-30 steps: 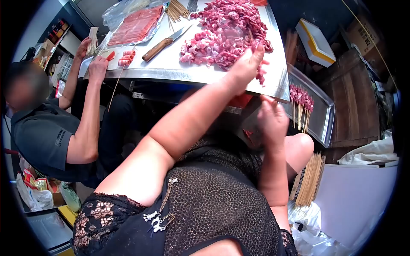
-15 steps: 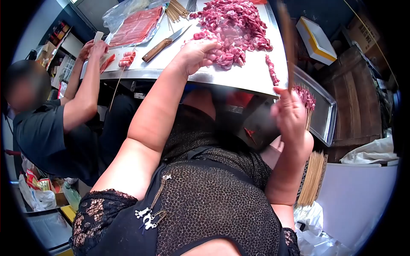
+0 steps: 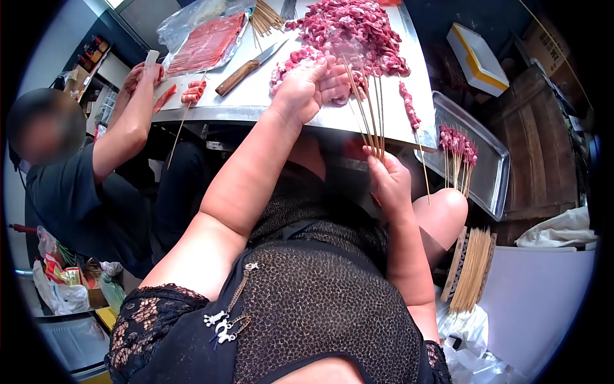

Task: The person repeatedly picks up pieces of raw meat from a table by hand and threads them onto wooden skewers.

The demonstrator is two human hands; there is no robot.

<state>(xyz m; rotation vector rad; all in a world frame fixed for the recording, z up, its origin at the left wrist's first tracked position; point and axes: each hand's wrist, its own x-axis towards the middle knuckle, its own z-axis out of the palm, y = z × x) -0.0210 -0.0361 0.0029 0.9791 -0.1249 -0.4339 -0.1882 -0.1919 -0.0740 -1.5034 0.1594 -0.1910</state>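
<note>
My right hand (image 3: 391, 182) is closed around the lower ends of several bamboo skewers (image 3: 372, 118), whose tips fan upward over the table edge. Palm turned toward those skewers, my left hand (image 3: 310, 89) is open in front of the raw meat pile (image 3: 352, 38), its fingers near the skewer tips. Nothing shows in the left palm. One skewer of threaded meat (image 3: 409, 105) lies to the right on the white table (image 3: 249, 105), its bare stick jutting past the edge. More meat skewers (image 3: 458, 146) rest on the metal tray (image 3: 489, 182).
A knife (image 3: 249, 67) lies left of the meat, near a bag of sliced meat (image 3: 208, 41). At the left, another person (image 3: 83, 173) works with both hands raised. A bundle of bare skewers (image 3: 472, 272) stands at the lower right, near a white and yellow box (image 3: 476, 57).
My right hand has moved left and slightly down, bringing the skewers in front of the meat pile. My left hand has shifted a little right, and its palm and fingers now show more openly.
</note>
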